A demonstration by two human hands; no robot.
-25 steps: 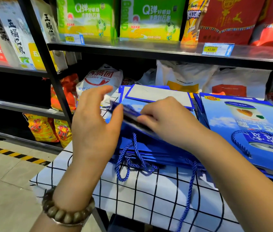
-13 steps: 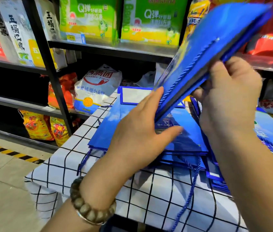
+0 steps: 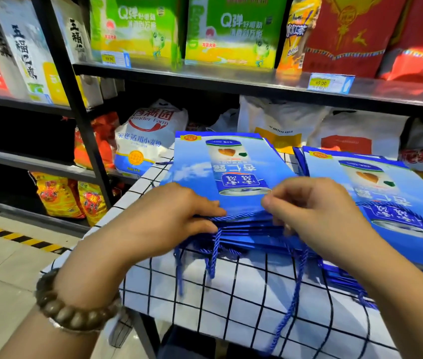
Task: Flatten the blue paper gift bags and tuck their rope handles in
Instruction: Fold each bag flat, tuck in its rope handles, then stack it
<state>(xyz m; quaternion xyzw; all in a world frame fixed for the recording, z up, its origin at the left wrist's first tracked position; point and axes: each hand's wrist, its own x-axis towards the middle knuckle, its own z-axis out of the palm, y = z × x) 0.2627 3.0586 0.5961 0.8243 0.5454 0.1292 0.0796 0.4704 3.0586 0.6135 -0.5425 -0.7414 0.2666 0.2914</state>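
A flattened blue gift bag [image 3: 228,172] with a printed can lies on top of a stack of blue bags on the checked tablecloth [image 3: 244,301]. My left hand [image 3: 169,216] rests on the bag's near left edge, fingers closed on the edge and its blue rope handle [image 3: 241,216]. My right hand [image 3: 311,206] pinches the near right edge where the rope runs. Several blue rope handles [image 3: 213,257] hang from the lower bags over the table's front. A second stack of blue bags [image 3: 376,193] lies to the right, a rope loop on top.
Black metal shelving [image 3: 205,76] stands right behind the table, holding green boxes, red bags and price tags. A flour sack [image 3: 148,138] and white bags sit on the lower shelf. Tiled floor with a yellow-black stripe [image 3: 18,237] lies to the left.
The bag that both hands held up in the air half a second ago now lies flat on the left stack. Both hands have come down to its near edge.
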